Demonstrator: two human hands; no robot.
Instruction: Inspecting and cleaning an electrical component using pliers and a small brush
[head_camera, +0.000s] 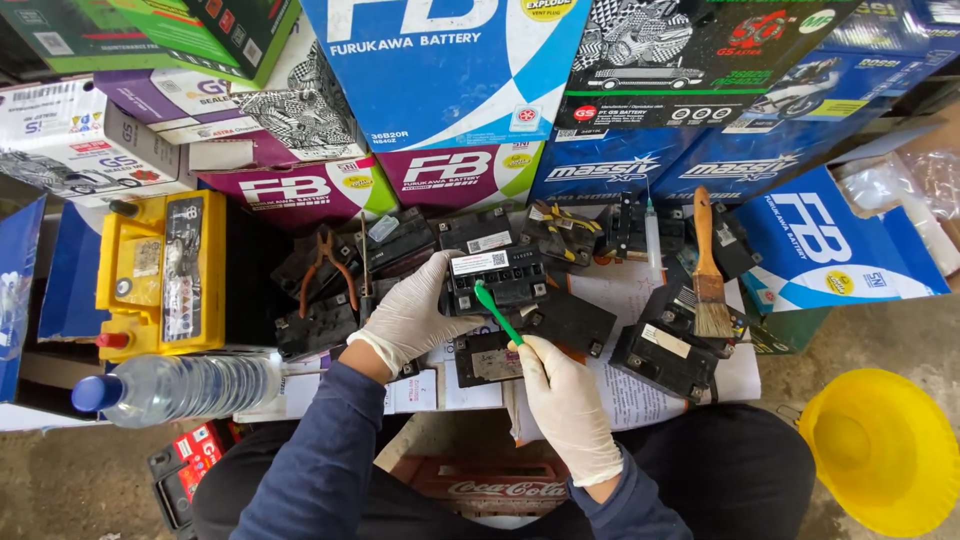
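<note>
The right hand, gloved in white, pinched a thin green tool whose tip pointed at a small black battery. The left hand, also gloved, curled around that battery's left side, steadying it among other black batteries on the paper-covered bench. Beyond lay a paintbrush, a yellow battery and stacked cardboard boxes.
</note>
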